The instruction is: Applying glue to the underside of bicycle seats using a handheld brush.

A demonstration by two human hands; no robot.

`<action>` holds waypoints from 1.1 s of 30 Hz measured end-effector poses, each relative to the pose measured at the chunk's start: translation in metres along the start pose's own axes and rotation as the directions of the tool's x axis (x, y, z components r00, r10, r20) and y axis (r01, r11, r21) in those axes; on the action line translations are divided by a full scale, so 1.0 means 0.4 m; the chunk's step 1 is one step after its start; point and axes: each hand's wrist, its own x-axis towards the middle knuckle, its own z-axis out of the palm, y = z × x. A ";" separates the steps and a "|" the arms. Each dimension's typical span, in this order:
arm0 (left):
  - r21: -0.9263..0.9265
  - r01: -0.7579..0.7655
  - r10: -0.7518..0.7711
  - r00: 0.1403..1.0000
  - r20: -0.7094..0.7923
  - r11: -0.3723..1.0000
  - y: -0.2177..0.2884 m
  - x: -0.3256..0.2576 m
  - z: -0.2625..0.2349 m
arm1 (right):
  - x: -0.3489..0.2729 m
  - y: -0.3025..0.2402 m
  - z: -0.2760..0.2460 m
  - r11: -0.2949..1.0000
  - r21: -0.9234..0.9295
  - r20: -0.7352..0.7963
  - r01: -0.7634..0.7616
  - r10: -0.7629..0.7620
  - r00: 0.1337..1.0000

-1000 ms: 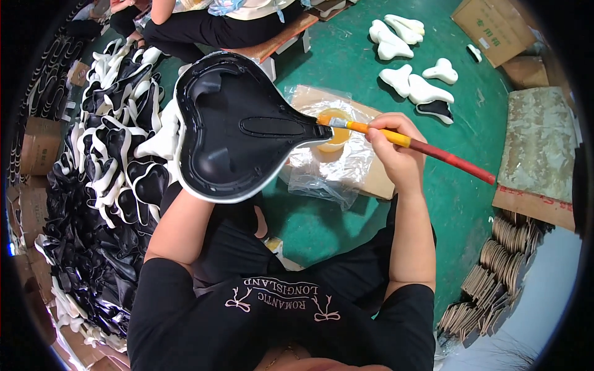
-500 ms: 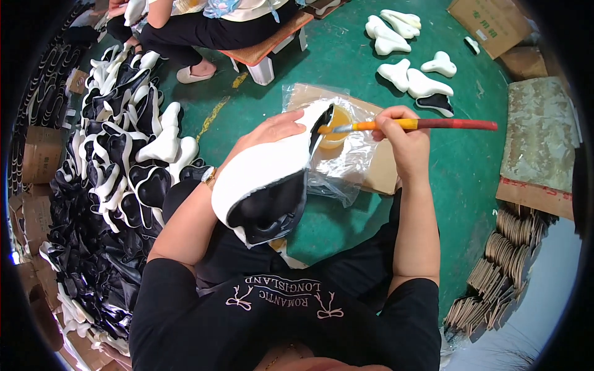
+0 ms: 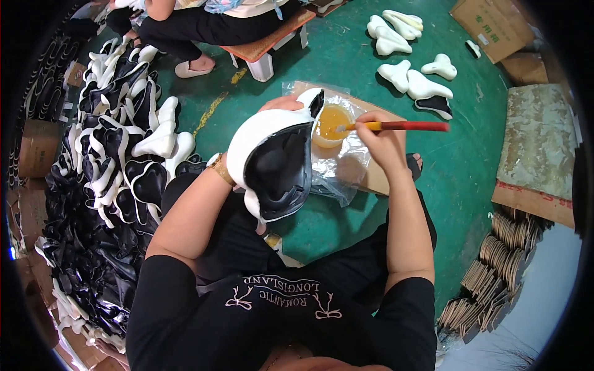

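My left hand (image 3: 281,104) grips a bicycle saddle (image 3: 238,150), white on the outside with a black hollow underside turned up toward me. Most of that hand's fingers are hidden behind the saddle. In my right hand (image 3: 385,143) is a paintbrush (image 3: 413,126) with a red and yellow handle, pinched near its bristle end. Its bristles dip into a round tub of amber liquid (image 3: 334,117), just right of the saddle's narrow nose. The tub stands on clear plastic sheeting (image 3: 349,170) spread over a cardboard box (image 3: 376,168).
A large heap of white and black saddle parts (image 3: 148,133) lies to my left. Several white saddle pieces (image 3: 427,83) rest on the green floor at far right. Stacked brown pieces (image 3: 489,272) line the right. Ahead, another person sits on a stool (image 3: 263,52).
The brush has moved from the saddle's nose down into the tub. My left hand has tilted the saddle, showing more of its black underside.
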 end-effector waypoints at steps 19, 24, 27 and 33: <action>0.145 -0.157 0.141 0.983 0.116 0.977 0.041 0.016 -0.013 | -0.036 -0.150 -0.076 0.872 0.487 0.231 -0.049 -0.074 0.970; -0.015 -0.075 0.075 0.997 0.008 0.997 0.029 0.015 -0.019 | -0.053 -0.214 -0.071 0.912 0.361 0.361 0.196 -0.331 0.872; 0.136 -0.049 0.051 0.999 -0.010 0.989 0.027 0.015 -0.019 | -0.075 -0.233 -0.066 0.913 0.322 0.413 0.251 -0.374 0.830; 0.047 -0.076 0.082 0.987 -0.136 0.996 -0.024 0.029 -0.047 | -0.098 -0.247 -0.037 0.900 0.389 0.358 0.195 -0.343 0.869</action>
